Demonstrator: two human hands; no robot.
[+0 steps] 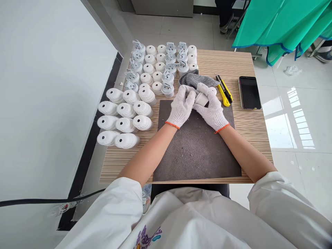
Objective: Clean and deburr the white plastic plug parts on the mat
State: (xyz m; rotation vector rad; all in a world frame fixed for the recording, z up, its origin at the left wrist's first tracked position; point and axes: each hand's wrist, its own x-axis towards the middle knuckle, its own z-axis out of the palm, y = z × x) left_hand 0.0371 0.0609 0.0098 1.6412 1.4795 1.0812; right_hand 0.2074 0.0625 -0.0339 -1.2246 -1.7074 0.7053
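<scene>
Both hands wear white knit gloves with orange cuffs and meet over the top of a dark mat (197, 148). My right hand (210, 107) is closed around a small white cylindrical plastic part (201, 99), which lies tilted between the gloves. My left hand (182, 104) pinches at the left side of the same part; its fingertips partly cover that end. Just beyond the gloves lies a crumpled grey cloth (198, 80). A yellow utility knife (224, 90) rests to the right of my right hand.
Rows of white ridged cylinders with holes in their tops (126, 110) fill the table's left side. Several white pieces with upright pronged tops (170, 58) stand at the back. A black-screened phone (249, 92) lies at right. A green cloth (282, 24) hangs beyond the table.
</scene>
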